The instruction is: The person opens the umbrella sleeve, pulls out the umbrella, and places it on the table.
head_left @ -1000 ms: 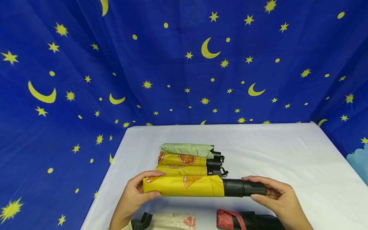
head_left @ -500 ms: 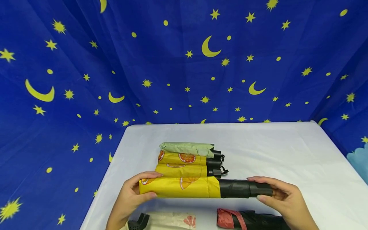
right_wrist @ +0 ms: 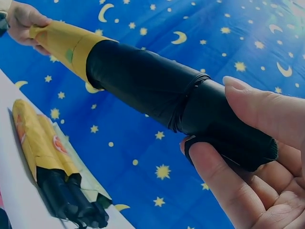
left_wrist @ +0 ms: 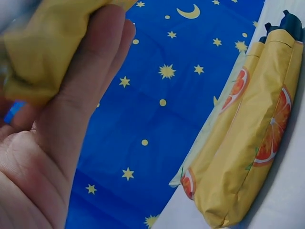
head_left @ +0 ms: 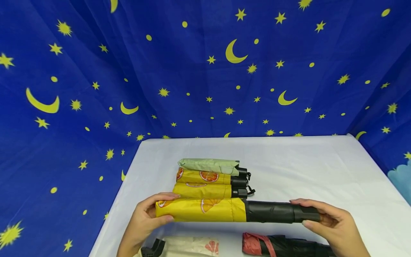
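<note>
A folded black umbrella (head_left: pixel 269 211) sticks partway out of a yellow sleeve (head_left: pixel 205 210) printed with orange slices. My left hand (head_left: pixel 146 217) grips the sleeve's closed left end between thumb and fingers. At the other end, my right hand (head_left: pixel 337 223) pinches the black handle (right_wrist: pixel 228 119), thumb on one side and fingers on the other. The umbrella lies level across the head view, held above the table. Part of it is covered by the sleeve. In the right wrist view a broad length of black canopy (right_wrist: pixel 138 78) shows between sleeve and handle.
Behind it on the white table (head_left: pixel 305 167) lie a green sleeved umbrella (head_left: pixel 208 166) and two yellow sleeved umbrellas (head_left: pixel 202 191), side by side. In front lie a cream sleeve (head_left: pixel 192 246) by a black angular piece (head_left: pixel 154 248), and a black umbrella with red end (head_left: pixel 252 244). A starry blue curtain (head_left: pixel 192 71) surrounds the table.
My right hand has moved right, drawing the black umbrella further out of the yellow sleeve. My left hand shifted slightly left with the sleeve, then stayed about there.
</note>
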Demonstrator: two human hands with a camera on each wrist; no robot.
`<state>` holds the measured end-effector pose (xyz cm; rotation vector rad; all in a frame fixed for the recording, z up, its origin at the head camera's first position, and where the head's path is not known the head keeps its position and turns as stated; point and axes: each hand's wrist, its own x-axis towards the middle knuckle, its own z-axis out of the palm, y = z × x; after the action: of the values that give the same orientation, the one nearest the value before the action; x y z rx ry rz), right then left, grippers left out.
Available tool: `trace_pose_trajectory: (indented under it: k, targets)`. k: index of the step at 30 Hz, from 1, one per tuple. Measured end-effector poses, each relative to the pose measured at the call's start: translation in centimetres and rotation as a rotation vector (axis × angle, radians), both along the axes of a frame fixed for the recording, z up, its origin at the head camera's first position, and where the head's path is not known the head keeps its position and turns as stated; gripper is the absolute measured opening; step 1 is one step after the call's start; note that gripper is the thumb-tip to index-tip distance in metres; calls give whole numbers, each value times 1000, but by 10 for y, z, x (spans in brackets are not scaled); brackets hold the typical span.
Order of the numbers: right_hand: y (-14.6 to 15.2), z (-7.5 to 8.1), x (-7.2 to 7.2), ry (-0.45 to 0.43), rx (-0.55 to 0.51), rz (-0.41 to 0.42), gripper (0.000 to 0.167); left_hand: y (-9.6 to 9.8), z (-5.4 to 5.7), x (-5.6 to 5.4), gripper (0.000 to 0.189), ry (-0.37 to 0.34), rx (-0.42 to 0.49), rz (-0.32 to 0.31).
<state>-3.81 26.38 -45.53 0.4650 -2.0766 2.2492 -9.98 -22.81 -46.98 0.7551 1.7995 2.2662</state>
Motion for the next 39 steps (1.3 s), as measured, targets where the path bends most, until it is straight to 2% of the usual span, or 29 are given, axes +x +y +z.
trace_pose_trajectory:
  k: [4, 9, 15, 21, 26, 33, 39]
  targets:
    - [3, 0, 1, 0, -2, 0, 45, -1, 1, 0, 45, 4, 10, 3]
    - [9, -2, 3, 2, -14, 10, 46, -3, 0, -2, 46, 60, 28, -8]
    - [17, -4, 5, 24, -32, 5, 48, -5, -2, 0, 45, 48, 34, -11]
    - [25, -13, 9, 60, -48, -9, 49, -6, -4, 0, 46, 87, 24, -2]
    - [28, -15, 13, 55, 15, -55, 48, -10, -4, 2, 44, 91, -5, 14]
    - [39, -11, 20, 40, 113, -128, 47, -17, -3, 6, 40, 30, -54, 47]
    - [52, -20, 26, 56, 177, -167, 50, -23, 0, 10, 38, -11, -58, 73]
